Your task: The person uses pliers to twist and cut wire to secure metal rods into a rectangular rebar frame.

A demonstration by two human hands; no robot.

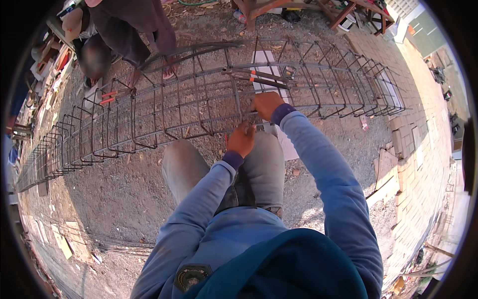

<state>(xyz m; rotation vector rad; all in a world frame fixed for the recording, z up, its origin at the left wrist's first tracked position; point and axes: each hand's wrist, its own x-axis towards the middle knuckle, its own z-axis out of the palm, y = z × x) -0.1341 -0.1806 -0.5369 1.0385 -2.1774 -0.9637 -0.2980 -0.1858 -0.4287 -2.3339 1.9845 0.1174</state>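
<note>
A long cage of steel reinforcing bars (180, 107) stretches across in front of my knees, its square stirrups joined to long bars. My right hand (267, 105) is curled closed at the near side of the cage, against a stirrup. Just below and to the left, my left hand (241, 138) has its fingers pinched together beside the lower near bar. What either hand holds is too small or hidden to make out. A pair of pincers (271, 82) with dark handles and orange marks lies on top of the cage, beyond my right hand.
Another person (127, 30) stands barefoot at the far side, with someone crouching at far left. Red-handled pliers (110, 96) rest on the cage near them. A white board (285, 142) lies under the cage. Paving (420, 164) borders the gravel at right; wooden trestles stand behind.
</note>
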